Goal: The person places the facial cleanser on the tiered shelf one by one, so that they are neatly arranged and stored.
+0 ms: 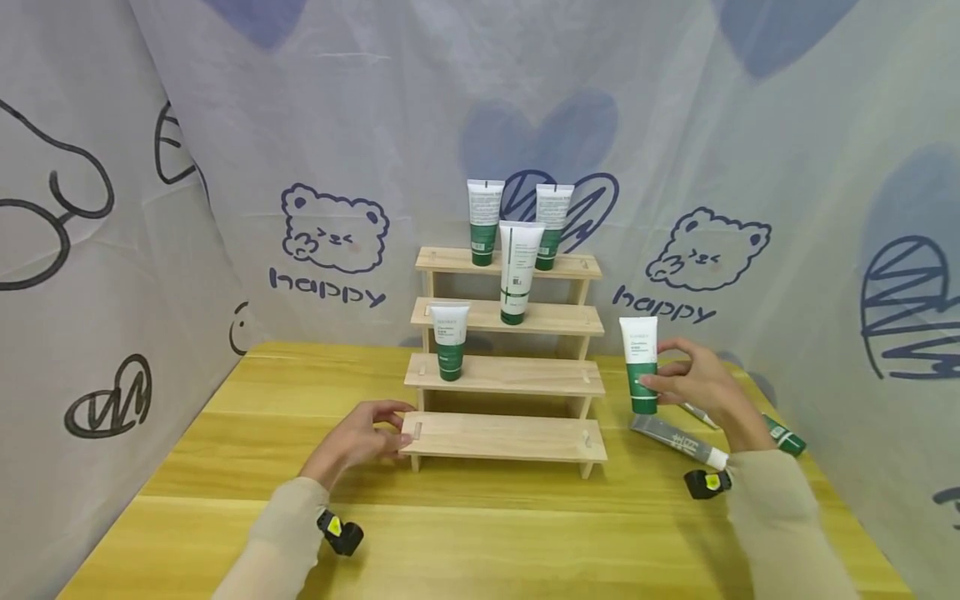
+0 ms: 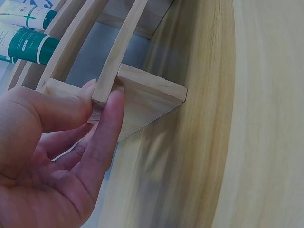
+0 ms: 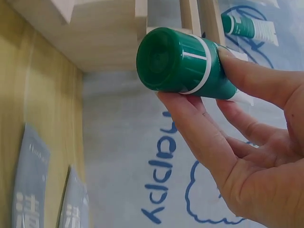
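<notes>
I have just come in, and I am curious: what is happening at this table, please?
A person is handling tubes at a stepped wooden stand. The right hand holds a white-and-green tube upright in the air, to the right of the stand. The left hand grips the left end of the lowest shelf. Four other tubes stand above that shelf: two on the top, one on each shelf between. On the table, at the right, lies a grey tube.

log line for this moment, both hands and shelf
left hand: pinches lowest step of wooden shelf | right hand: holds green-and-white tube aloft | on shelf: four tubes standing
</notes>
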A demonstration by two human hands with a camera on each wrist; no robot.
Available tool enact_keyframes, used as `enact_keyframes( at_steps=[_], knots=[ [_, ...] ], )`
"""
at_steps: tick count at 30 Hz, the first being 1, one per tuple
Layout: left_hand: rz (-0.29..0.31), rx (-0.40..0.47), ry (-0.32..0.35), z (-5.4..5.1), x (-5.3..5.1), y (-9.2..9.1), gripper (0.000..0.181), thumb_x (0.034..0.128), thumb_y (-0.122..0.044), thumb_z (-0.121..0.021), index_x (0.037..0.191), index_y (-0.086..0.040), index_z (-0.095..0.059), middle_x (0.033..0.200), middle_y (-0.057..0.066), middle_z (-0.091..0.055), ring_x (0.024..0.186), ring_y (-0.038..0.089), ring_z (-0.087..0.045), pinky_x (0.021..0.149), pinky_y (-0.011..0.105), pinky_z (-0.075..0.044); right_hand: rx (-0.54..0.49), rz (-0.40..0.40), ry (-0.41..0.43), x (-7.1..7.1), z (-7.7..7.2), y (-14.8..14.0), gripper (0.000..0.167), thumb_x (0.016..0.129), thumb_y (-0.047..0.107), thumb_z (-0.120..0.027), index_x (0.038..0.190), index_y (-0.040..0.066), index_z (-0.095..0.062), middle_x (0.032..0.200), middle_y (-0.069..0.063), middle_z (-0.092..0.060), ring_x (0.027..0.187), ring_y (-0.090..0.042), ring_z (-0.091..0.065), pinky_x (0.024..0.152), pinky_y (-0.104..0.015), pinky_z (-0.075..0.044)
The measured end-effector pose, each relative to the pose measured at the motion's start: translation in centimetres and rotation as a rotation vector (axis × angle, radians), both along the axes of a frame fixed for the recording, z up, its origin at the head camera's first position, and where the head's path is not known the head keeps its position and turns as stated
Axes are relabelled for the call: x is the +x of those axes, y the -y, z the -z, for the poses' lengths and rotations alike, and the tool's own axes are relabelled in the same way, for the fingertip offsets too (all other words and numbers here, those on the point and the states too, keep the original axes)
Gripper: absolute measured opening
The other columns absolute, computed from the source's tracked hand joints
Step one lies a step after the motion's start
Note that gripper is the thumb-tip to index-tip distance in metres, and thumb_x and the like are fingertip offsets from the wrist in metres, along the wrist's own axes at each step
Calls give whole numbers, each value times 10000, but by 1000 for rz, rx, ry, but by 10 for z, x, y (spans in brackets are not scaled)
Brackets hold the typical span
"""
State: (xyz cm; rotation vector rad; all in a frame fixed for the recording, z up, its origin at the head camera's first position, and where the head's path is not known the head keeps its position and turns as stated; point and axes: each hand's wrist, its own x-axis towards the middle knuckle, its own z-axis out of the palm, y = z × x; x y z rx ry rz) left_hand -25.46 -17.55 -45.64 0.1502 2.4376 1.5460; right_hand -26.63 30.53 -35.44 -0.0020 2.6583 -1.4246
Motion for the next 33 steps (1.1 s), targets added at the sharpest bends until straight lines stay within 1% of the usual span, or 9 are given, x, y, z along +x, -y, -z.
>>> enact_keyframes(
  at_steps=[4,6,10,13,17,21,25,33],
  knots=[
    [2,-3,1,-1,-2,-1,503,928,-13,-723,1414,-50,-597,1164,168,-617,771,194,-720,753,368,-649,-29,-7,-26,-2,-1,9,726,923,163,-784,1504,27,-372,1237,-303,-642,886,-184,-737,845,-369,-662],
    [3,1,3,-1,-3,-1,504,928,-12,-723,1414,-50,-595,1167,168,-615,775,193,-716,756,370,-651,-56,-21,-47,-3,-1,12,704,921,139,-781,1490,20,-384,1180,-266,-672,877,-179,-739,847,-382,-662],
    [6,9,4,-2,-4,-1,505,930,-12,-722,1416,-53,-594,1174,169,-613,784,191,-713,762,370,-652,-97,-56,-96,-3,-2,18,653,923,93,-766,1455,-12,-404,1087,-209,-724,841,-159,-749,815,-371,-666],
    [3,8,8,-2,-4,0,506,930,-13,-723,1418,-54,-594,1179,170,-613,788,190,-713,767,372,-653,-117,-77,-120,-4,-2,23,633,923,68,-757,1442,-29,-408,1096,-244,-733,835,-154,-755,809,-373,-667],
    [1,-3,6,-2,-3,0,509,933,-22,-725,1423,-55,-590,1185,171,-615,783,191,-719,765,375,-650,-105,-80,-146,-5,-2,31,629,919,67,-761,1439,-24,-420,1157,-308,-708,848,-172,-758,805,-376,-668],
    [3,6,5,-2,-2,0,507,934,-11,-718,1422,-42,-585,1176,177,-616,786,199,-718,770,385,-657,-99,-84,-162,-5,-1,39,639,918,79,-769,1446,-17,-422,1190,-337,-682,872,-188,-750,805,-359,-667],
    [-1,18,14,-1,-1,-1,507,932,-3,-717,1420,-33,-582,1175,177,-616,805,204,-706,778,387,-661,-114,-97,-179,-4,-1,46,626,920,71,-766,1440,-18,-428,1189,-343,-678,886,-188,-744,808,-341,-664],
    [-7,26,17,1,-1,-1,508,929,3,-718,1418,-27,-582,1166,177,-616,800,198,-701,764,377,-661,-78,-96,-256,-7,-3,61,584,895,35,-780,1383,-24,-466,1134,-326,-696,883,-188,-739,777,-318,-663]
  ],
)
